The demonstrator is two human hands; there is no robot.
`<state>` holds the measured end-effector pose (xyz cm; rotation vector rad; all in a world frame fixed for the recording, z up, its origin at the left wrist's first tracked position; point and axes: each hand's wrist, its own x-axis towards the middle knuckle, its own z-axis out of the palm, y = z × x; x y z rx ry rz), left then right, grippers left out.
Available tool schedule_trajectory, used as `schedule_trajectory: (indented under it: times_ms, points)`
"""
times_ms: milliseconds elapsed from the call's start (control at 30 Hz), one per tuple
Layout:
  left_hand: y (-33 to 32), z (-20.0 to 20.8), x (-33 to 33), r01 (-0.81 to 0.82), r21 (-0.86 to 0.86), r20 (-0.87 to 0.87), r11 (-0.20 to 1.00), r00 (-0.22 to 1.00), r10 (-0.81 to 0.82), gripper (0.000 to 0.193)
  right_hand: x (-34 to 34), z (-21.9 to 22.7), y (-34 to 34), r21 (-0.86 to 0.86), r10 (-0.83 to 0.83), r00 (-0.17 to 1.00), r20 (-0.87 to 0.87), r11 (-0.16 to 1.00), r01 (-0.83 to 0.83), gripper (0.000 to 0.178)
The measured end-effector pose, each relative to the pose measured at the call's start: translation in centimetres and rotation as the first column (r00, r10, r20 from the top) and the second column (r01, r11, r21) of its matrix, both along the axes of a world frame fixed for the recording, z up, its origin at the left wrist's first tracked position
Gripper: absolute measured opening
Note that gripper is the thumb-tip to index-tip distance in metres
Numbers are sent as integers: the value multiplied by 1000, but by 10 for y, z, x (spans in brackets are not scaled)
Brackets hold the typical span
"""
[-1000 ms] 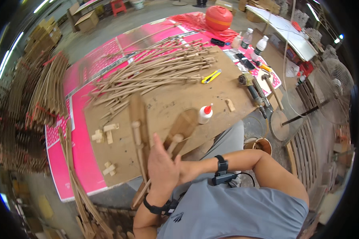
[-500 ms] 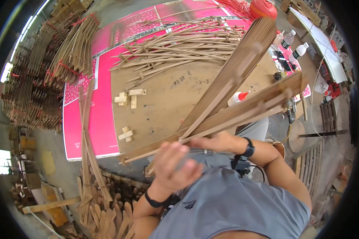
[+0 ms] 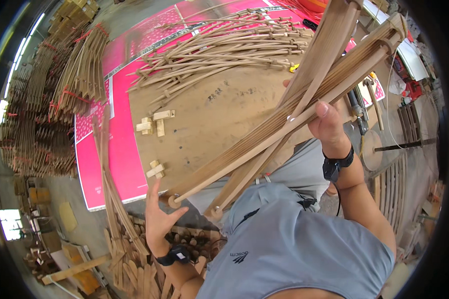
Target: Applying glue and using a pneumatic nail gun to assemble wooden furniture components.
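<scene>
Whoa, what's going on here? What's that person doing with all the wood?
A person has a crossed, slatted wooden frame in the right grip, held slanting up over the table's edge. The left grip is open, fingers spread beside the frame's lower end; I can't tell if it touches. On the brown board lie a pile of thin wooden rods and small pale wood blocks.
</scene>
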<state>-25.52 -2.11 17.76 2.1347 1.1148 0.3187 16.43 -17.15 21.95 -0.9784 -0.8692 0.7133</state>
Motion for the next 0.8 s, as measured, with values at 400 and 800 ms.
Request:
schedule_trajectory:
  times_ms: [400,800]
  points:
    - [6,-4,29,93,-55,25,994,995,-92,50,-13,34,-49,217,-39,999,-15,975,41,91]
    - [6,-3,38,124,-40,43,992,992,-122,41,-6,45,-51,349,5,997,-78,937,22,90]
